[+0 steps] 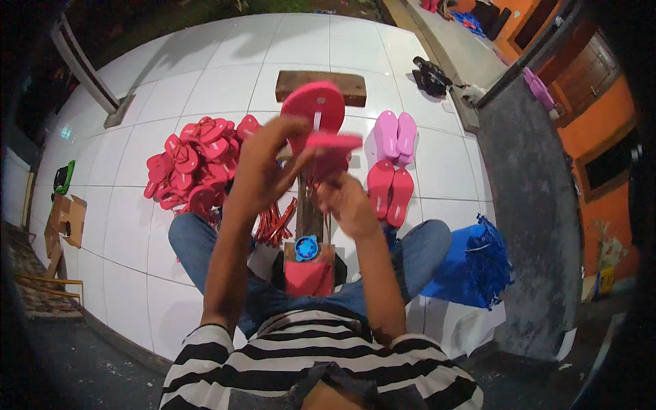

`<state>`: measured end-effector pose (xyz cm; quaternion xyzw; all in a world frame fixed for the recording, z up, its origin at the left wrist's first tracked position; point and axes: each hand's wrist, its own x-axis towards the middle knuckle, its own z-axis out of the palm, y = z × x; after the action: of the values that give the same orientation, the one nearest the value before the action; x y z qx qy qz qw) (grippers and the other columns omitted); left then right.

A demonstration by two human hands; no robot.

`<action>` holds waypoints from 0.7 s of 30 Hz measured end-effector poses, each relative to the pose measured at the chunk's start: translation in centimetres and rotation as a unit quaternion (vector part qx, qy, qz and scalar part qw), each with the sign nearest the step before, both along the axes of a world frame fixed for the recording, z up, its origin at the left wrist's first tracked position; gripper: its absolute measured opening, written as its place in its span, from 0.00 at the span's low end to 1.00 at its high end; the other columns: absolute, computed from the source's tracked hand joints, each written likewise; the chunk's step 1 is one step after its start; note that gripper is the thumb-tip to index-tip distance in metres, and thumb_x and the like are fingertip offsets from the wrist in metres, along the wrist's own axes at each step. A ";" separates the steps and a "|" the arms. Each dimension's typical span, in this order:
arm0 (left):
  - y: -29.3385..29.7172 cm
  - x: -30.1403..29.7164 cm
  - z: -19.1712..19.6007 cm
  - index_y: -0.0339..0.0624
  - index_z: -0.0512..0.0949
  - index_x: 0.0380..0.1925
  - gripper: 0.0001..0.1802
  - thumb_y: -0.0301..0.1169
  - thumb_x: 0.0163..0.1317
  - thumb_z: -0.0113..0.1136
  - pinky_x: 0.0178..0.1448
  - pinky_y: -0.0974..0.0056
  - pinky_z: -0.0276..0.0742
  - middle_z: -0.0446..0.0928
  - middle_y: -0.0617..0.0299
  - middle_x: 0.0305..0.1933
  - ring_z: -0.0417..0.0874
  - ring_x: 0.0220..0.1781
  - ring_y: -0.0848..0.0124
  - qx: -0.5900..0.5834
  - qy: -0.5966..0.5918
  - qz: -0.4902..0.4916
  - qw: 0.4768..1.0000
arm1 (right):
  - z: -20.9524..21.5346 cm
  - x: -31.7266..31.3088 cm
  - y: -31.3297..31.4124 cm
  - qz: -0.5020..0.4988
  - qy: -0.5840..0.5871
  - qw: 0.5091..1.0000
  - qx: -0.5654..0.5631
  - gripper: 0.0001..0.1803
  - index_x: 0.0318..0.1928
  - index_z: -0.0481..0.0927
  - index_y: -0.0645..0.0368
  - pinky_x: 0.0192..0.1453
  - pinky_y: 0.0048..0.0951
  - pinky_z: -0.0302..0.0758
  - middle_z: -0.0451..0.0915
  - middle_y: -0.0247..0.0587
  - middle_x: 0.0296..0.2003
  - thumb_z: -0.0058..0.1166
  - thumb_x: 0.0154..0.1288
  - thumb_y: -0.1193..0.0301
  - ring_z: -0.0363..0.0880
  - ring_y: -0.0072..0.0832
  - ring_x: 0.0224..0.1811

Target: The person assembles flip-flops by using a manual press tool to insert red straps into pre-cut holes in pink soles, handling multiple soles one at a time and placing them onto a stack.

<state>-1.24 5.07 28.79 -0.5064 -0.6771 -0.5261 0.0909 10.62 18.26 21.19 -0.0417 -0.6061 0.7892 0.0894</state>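
Note:
My left hand (270,150) is closed on a pinkish-red flip-flop sole (314,109), raised over the wooden bench (311,219) between my legs. Below it, a second red piece (335,141) is seen nearly edge-on and looks like another sole. My right hand (350,208) is just under these pieces with its fingers curled together; what they pinch is hidden and slightly blurred. On the near end of the bench lie a blue round slotted piece (306,249) and a red pad (309,279).
Left of the bench are a heap of red flip-flops (198,160) and a bunch of red straps (277,225). To the right lie pink soles (395,137), red soles (390,193) and a blue bundle (471,263). A wooden block (352,89) crosses the bench's far end.

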 end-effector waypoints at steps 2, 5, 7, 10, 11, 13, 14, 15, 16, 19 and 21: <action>-1.6 2.0 -1.4 0.38 0.72 0.47 0.17 0.26 0.56 0.61 0.52 0.63 0.71 0.78 0.54 0.44 0.78 0.47 0.62 0.044 -0.083 -0.058 0.994 | 1.5 2.1 -2.5 -0.109 0.010 0.992 0.063 0.14 0.42 0.77 0.66 0.41 0.23 0.73 0.76 0.36 0.33 0.59 0.62 0.68 0.76 0.23 0.34; -0.7 4.9 -2.1 0.37 0.72 0.49 0.15 0.29 0.64 0.53 0.56 0.63 0.68 0.76 0.56 0.48 0.75 0.51 0.66 0.124 -0.179 0.000 0.976 | 1.6 1.9 -1.7 -0.297 0.162 0.893 0.298 0.24 0.54 0.69 0.66 0.56 0.29 0.70 0.73 0.44 0.49 0.60 0.61 0.68 0.73 0.28 0.50; 0.2 4.9 -2.2 0.38 0.71 0.50 0.15 0.33 0.67 0.48 0.57 0.64 0.66 0.75 0.57 0.49 0.73 0.53 0.67 0.166 -0.278 -0.034 0.945 | 2.9 0.9 -1.0 -0.305 0.204 0.897 0.246 0.29 0.60 0.66 0.59 0.61 0.33 0.69 0.67 0.45 0.60 0.60 0.60 0.69 0.69 0.32 0.58; 0.8 3.6 -2.2 0.38 0.72 0.50 0.19 0.40 0.70 0.43 0.54 0.68 0.67 0.73 0.61 0.47 0.71 0.50 0.74 0.155 -0.378 -0.085 0.909 | 5.5 -1.1 -0.1 -0.091 0.188 0.969 0.133 0.23 0.58 0.68 0.57 0.63 0.32 0.68 0.70 0.42 0.57 0.57 0.62 0.74 0.69 0.30 0.59; 1.5 2.8 -1.7 0.37 0.72 0.50 0.18 0.40 0.70 0.44 0.52 0.69 0.67 0.74 0.62 0.45 0.72 0.48 0.75 0.149 -0.389 -0.104 0.903 | 5.8 -1.8 0.5 -0.094 0.202 0.963 0.153 0.22 0.57 0.69 0.57 0.62 0.31 0.68 0.71 0.42 0.56 0.56 0.62 0.75 0.70 0.29 0.58; 1.3 2.9 -0.8 0.37 0.73 0.47 0.18 0.40 0.70 0.47 0.48 0.71 0.68 0.74 0.64 0.42 0.72 0.44 0.78 0.119 -0.390 -0.080 0.910 | 5.9 -2.7 0.8 -0.092 0.231 0.950 0.188 0.21 0.56 0.70 0.58 0.61 0.30 0.69 0.73 0.42 0.54 0.55 0.62 0.78 0.71 0.28 0.57; 1.3 3.7 -0.2 0.37 0.74 0.46 0.17 0.40 0.69 0.48 0.46 0.72 0.68 0.74 0.65 0.40 0.72 0.41 0.79 0.096 -0.383 -0.042 0.918 | 5.3 -2.3 0.7 -0.089 0.211 0.959 0.164 0.20 0.55 0.71 0.58 0.61 0.30 0.70 0.74 0.41 0.53 0.54 0.62 0.79 0.72 0.28 0.56; 1.2 4.4 -0.2 0.37 0.75 0.44 0.16 0.40 0.69 0.49 0.44 0.72 0.69 0.74 0.66 0.38 0.72 0.39 0.79 0.098 -0.368 -0.029 0.924 | 4.6 -1.9 0.5 -0.087 0.192 0.967 0.141 0.20 0.55 0.71 0.59 0.61 0.30 0.70 0.75 0.40 0.51 0.53 0.62 0.80 0.73 0.27 0.55; 1.3 5.1 -0.1 0.37 0.75 0.43 0.16 0.39 0.69 0.50 0.42 0.73 0.69 0.74 0.67 0.36 0.71 0.37 0.80 0.101 -0.353 -0.015 0.930 | 4.1 -1.5 0.3 -0.085 0.172 0.974 0.118 0.19 0.55 0.72 0.59 0.61 0.30 0.70 0.76 0.40 0.50 0.53 0.62 0.80 0.74 0.27 0.54; 0.3 7.1 -1.8 0.37 0.77 0.40 0.13 0.36 0.67 0.53 0.40 0.72 0.70 0.75 0.67 0.34 0.72 0.35 0.80 0.131 -0.353 -0.005 0.926 | 2.2 0.5 -2.4 -0.142 0.171 0.973 0.062 0.21 0.54 0.72 0.61 0.59 0.29 0.71 0.78 0.40 0.47 0.47 0.58 0.86 0.75 0.27 0.52; 0.1 8.0 -1.6 0.36 0.77 0.41 0.12 0.35 0.67 0.54 0.42 0.72 0.71 0.76 0.66 0.35 0.73 0.36 0.79 0.127 -0.368 0.002 0.921 | 3.0 1.3 -3.5 -0.196 0.175 0.964 0.052 0.24 0.54 0.72 0.62 0.59 0.30 0.71 0.78 0.42 0.47 0.45 0.55 0.88 0.76 0.30 0.52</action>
<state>6.78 5.13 27.19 -0.2599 -0.5916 -0.7566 -0.0999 11.97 14.74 24.15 -0.0163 -0.6016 0.7184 0.3488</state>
